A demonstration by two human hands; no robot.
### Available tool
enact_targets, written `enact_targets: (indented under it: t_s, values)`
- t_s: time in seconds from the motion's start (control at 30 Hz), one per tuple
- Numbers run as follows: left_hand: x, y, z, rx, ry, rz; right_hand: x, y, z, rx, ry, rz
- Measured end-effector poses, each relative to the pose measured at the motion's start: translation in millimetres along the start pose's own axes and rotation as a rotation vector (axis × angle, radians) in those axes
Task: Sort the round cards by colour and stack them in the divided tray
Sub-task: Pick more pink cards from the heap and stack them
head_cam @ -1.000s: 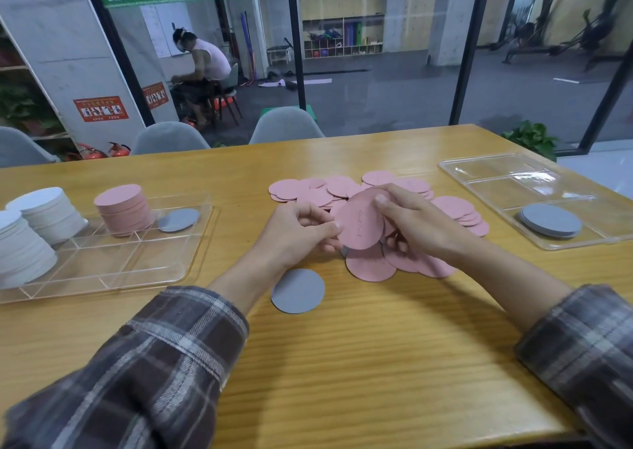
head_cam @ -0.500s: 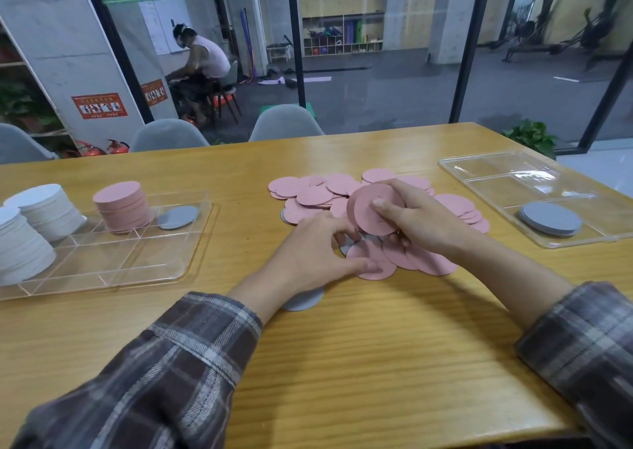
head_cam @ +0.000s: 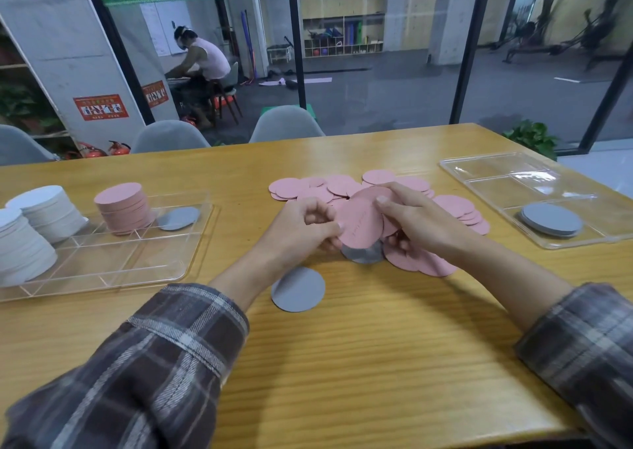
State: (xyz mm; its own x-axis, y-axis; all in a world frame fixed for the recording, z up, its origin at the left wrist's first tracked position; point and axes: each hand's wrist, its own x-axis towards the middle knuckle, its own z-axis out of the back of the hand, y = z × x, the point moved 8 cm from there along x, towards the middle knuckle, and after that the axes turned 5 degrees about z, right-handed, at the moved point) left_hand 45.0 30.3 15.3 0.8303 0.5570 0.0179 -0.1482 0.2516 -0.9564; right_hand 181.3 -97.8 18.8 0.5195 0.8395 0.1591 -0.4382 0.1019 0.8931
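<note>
Pink round cards [head_cam: 359, 226], a small tilted bundle, were held between both hands above the middle of the wooden counter [head_cam: 376, 363]. I saw the left hand [head_cam: 301, 229] with its fingers [head_cam: 318, 214] curled, pinching the bundle's left edge. The right hand [head_cam: 421, 222] gripped the top and right side, thumb laid across the front face. Behind and beneath the hands lay the loose pile of pink cards [head_cam: 308, 188], overlapping one another. A half-hidden grey card [head_cam: 363, 253] showed under the bundle, and a lone grey card [head_cam: 298, 293] lay flat on the counter beside the left wrist.

To the left sat the divided tray [head_cam: 113, 270], clear plastic, holding a pink stack [head_cam: 125, 209], a single grey disc [head_cam: 178, 218] just beside it, and two white stacks [head_cam: 48, 209] at its left end. On the right, a second clear tray [head_cam: 496, 171] held a short grey stack [head_cam: 551, 219].
</note>
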Motion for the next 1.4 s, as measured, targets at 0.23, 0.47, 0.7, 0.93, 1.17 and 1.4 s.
enact_targets:
  t_s: [0.23,0.47,0.7,0.93,1.17,1.4]
  values:
    - [-1.3,2.8,-7.9,-0.146,-0.121,0.041,-5.3,-9.8,-20.4,0.324,0.092,-0.145]
    - [-0.9,-8.6,-10.2,0.218,-0.176,-0.116,0.5,-3.7,-13.6,0.131,0.082,0.03]
    - [10.4,-7.7,-10.5,0.608,-0.204,-0.348,7.5,-4.2,12.0,-0.137,-0.121,0.06]
    - [29.9,12.4,-27.0,0.846,0.013,-0.306,8.7,-8.3,32.9,-0.235,-0.279,0.022]
    - [34.8,4.6,-35.2,0.905,0.046,-0.353,9.7,-9.5,38.6,-0.258,-0.305,0.024]
    - [21.9,-10.6,-32.0,0.916,-0.023,-0.411,9.2,-9.7,37.6,-0.292,-0.291,0.028]
